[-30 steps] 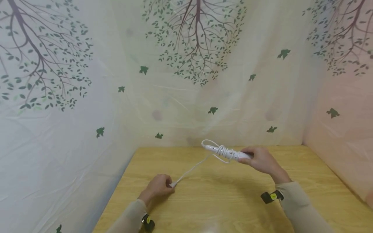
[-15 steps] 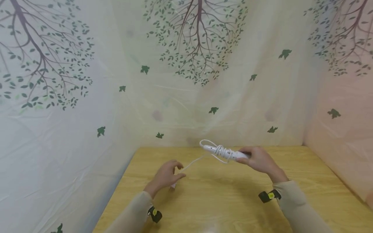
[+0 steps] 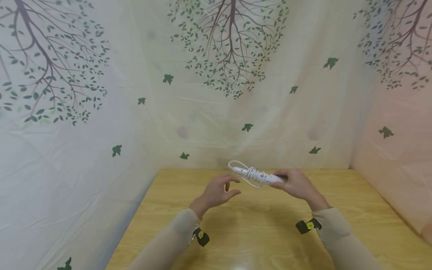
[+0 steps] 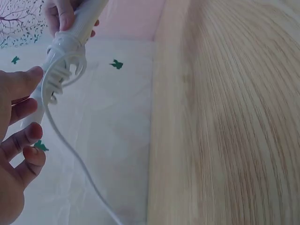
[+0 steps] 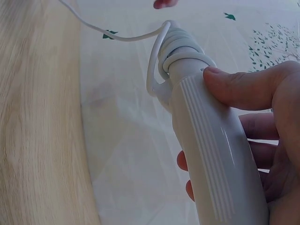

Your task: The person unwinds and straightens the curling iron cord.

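Hands (image 3: 216,192) (image 3: 297,184) hover over table (image 3: 266,236), well inside both side edges (image 3: 144,201), right gripping device (image 5: 215,150).

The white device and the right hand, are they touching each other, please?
Touching: the right wrist view shows the right hand gripping the white device, thumb on its surface and fingertips round its far edge.

Over the tan, wood-grained table (image 3: 249,240), I see a glossy white device (image 5: 215,145) with a white cord (image 5: 152,65). Behind the table, my feed shows a pale sheet (image 3: 202,125), pinkish at the table's right, patterned with brown, green-leaved trees (image 3: 232,22) and dark-green birds (image 3: 247,128). Beige sleeves (image 3: 342,236) cross the table.
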Tool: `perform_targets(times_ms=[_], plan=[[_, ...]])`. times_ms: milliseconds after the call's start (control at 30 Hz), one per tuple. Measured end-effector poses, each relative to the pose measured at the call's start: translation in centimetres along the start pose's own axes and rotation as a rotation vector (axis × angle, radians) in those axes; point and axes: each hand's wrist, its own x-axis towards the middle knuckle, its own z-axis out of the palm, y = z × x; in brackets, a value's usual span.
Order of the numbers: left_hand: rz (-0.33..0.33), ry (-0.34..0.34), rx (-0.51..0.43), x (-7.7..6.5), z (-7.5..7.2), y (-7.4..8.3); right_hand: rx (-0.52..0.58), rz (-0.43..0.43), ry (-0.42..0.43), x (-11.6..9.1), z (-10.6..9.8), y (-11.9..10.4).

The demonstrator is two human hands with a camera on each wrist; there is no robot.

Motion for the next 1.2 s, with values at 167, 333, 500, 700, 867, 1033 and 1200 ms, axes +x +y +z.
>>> perform_targets(times_ms=[167,333,500,700,867,1033,1200], plan=[[-0.006,0.012,-0.027,1.0,1.2,0.7,0.003,-0.002,0.003,-0.1,0.1,-0.1],[0.017,0.021,-0.033,1.6,1.8,1.0,0.025,-0.011,0.002,0.0,0.3,0.0],[0.028,-0.019,0.017,2.2,2.1,1.6,0.037,-0.036,0.014,0.0,0.5,0.2],[0.032,-0.023,0.128,2.1,2.5,2.2,0.046,-0.035,0.008,-0.1,0.5,0.2],[0.056,0.012,0.252,1.7,2.8,2.5,0.062,-0.022,-0.010,-0.2,0.5,0.0],[0.051,0.027,0.292,1.3,3.0,2.5,0.064,-0.017,-0.010,-0.3,0.5,0.0],[0.027,0.066,0.243,1.0,3.1,2.3,0.068,-0.009,-0.010,-0.2,0.3,0.3]])
